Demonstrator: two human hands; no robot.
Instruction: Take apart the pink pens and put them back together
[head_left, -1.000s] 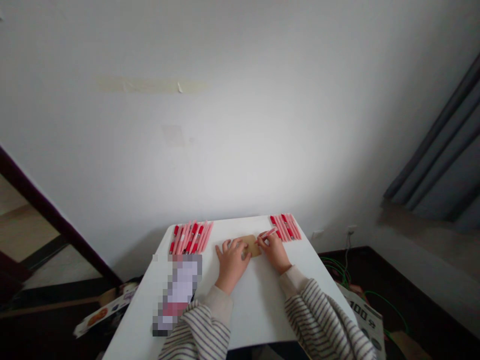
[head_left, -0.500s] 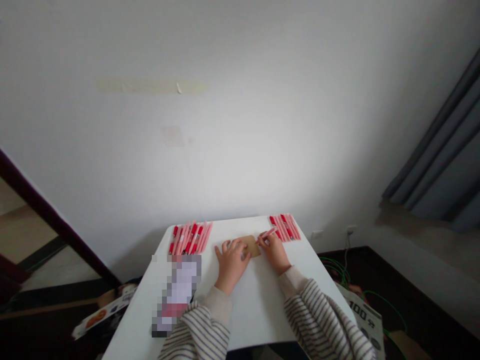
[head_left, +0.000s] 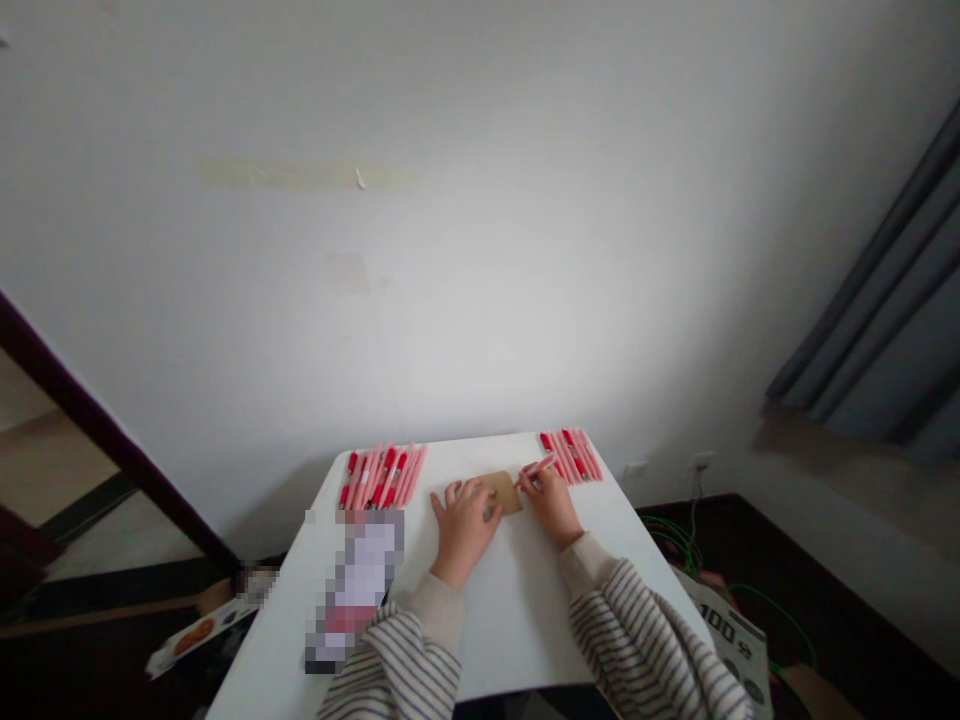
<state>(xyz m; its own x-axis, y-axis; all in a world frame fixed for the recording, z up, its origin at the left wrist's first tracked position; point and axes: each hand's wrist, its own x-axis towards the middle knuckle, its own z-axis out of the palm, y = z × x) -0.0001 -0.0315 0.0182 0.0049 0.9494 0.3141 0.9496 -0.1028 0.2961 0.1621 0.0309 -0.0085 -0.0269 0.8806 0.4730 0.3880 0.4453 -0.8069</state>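
Note:
A small tan card or pad (head_left: pixel 505 492) lies flat on the white table (head_left: pixel 517 630). My left hand (head_left: pixel 465 520) rests over its left part, fingers spread and pressing down. In my right hand (head_left: pixel 553 502) a pink pen (head_left: pixel 538 466) is pinched between the fingers, its tip at the card's right edge. Behind that hand a row of pink and red pens (head_left: pixel 571 455) lies at the table's back right corner. Another row of pink and red pens (head_left: pixel 382 477) lies at the back left.
A pixelated, phone-like object (head_left: pixel 358 590) lies on the table's left side. The wall (head_left: pixel 480 250) rises behind the table. Beside it on the floor are green cables (head_left: pixel 675 535) and a printed box or bag (head_left: pixel 727 625) at right. A grey curtain (head_left: pixel 885 340) hangs further right.
Almost nothing differs. The pen in my right hand has shifted very slightly, and the view has moved a little; my left hand stays on the card.

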